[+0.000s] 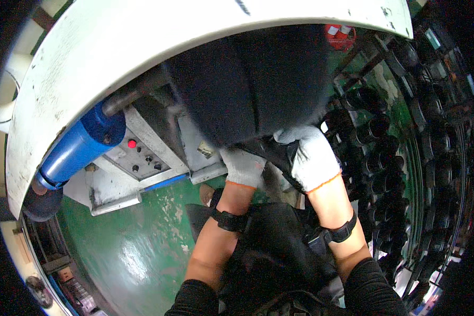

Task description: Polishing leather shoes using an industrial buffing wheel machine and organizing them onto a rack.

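A large dark padded piece (247, 89) with a seam down its middle fills the centre, blurred, under the curved white panel. Both my hands wear white knit gloves with orange cuffs and are at its lower edge. My left hand (243, 167) reaches beneath that edge, and its fingers are hidden. My right hand (312, 158) is closed on the dark material at the lower right corner, thumb bent over the edge. Between the two hands hangs a dark flap (274, 152) of the same piece. Each forearm has a black strap.
The white panel (195, 31) arches overhead, with a blue cylinder (81, 145) at left. Below it is a grey control box (142, 155) with a red button and several dark knobs. Racks of dark rounded parts (384, 152) stand at right. The floor (126, 242) is worn green.
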Demonstrator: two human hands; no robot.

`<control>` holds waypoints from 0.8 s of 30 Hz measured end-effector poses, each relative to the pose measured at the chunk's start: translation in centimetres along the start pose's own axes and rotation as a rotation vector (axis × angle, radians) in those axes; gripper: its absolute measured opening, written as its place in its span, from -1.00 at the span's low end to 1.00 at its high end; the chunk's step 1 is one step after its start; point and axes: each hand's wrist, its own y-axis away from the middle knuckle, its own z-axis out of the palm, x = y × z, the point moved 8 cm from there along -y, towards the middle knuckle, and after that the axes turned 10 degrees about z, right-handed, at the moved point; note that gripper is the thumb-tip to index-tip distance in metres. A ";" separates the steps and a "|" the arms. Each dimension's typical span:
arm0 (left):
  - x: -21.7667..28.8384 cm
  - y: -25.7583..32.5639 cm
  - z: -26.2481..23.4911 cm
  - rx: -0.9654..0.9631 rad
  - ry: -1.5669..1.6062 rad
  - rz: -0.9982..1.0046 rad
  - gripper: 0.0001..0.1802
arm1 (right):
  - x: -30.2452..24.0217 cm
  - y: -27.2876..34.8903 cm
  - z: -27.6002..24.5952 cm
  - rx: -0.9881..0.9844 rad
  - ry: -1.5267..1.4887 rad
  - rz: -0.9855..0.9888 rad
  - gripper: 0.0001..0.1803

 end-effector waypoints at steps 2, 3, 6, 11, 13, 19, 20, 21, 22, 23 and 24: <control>-1.1 -0.3 -1.1 0.066 0.020 -0.068 -0.40 | 0.5 -0.8 -3.1 0.115 -0.071 0.104 -0.75; -2.5 -0.5 -0.9 0.092 0.046 -0.121 -0.41 | -0.2 -0.7 -4.6 0.183 -0.095 0.138 -0.79; -4.8 -1.6 -0.1 0.041 0.089 -0.112 -0.42 | -2.6 -0.4 -6.0 0.363 -0.011 0.083 -0.85; -6.4 -1.8 0.3 0.088 0.028 -0.112 -0.36 | -4.4 -0.8 -7.3 0.191 0.367 -0.234 -0.97; -5.7 -1.8 0.8 0.081 -0.071 -0.075 -0.33 | -3.8 -1.2 -7.1 0.115 0.331 -0.311 -0.95; -2.4 -2.2 -0.6 0.122 -0.256 0.048 -0.33 | -0.9 -1.7 -4.6 0.219 0.145 0.074 -0.79; -2.2 -2.0 -0.3 0.090 -0.264 0.055 -0.31 | -0.7 -1.2 -3.0 0.219 -0.024 0.147 -0.76; -2.2 -1.6 0.4 0.057 -0.269 0.061 -0.29 | -0.6 -1.4 -2.6 0.164 -0.108 0.112 -0.73; -2.1 -1.3 1.0 0.024 -0.273 0.066 -0.27 | -0.5 -1.5 -2.1 0.107 -0.193 0.080 -0.69; -2.4 -1.4 0.6 0.024 -0.244 0.050 -0.28 | -0.5 -1.1 -2.0 0.094 -0.205 0.085 -0.70; -2.1 -1.7 -0.6 0.027 -0.217 0.044 -0.29 | -0.5 -0.5 -0.6 0.075 -0.219 0.101 -0.71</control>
